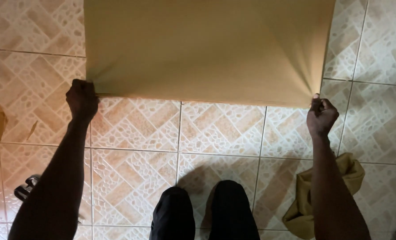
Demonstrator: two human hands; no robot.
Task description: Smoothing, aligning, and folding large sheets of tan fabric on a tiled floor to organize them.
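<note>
While the tiled floor (131, 133) fills the whole view, the largest thing on it is a tan sheet of fabric (206, 49), stretched flat and taut, its top running out of the picture and its near edge forming a straight line across the tiles. That near edge is the landmark: at its left corner the left hand (81, 100) is closed into a fist around the cloth, and at its right corner the right hand (321, 116) pinches the cloth between its fingers (315, 100), with tension creases fanning up into the sheet from that corner. Both side edges of the sheet leave bare tile beyond them, a wider strip on the left than on the right. Below the near edge lies an open stretch of tiles between the two arms, reaching down to the person's dark-trousered knees (204, 209) at the bottom of the view. Lower right of the edge, beside the right forearm, a crumpled heap of tan cloth (349, 178) lies on the floor. Lower left, partly hidden behind the left forearm, is a small dark object (24, 189) that I cannot identify.
</note>
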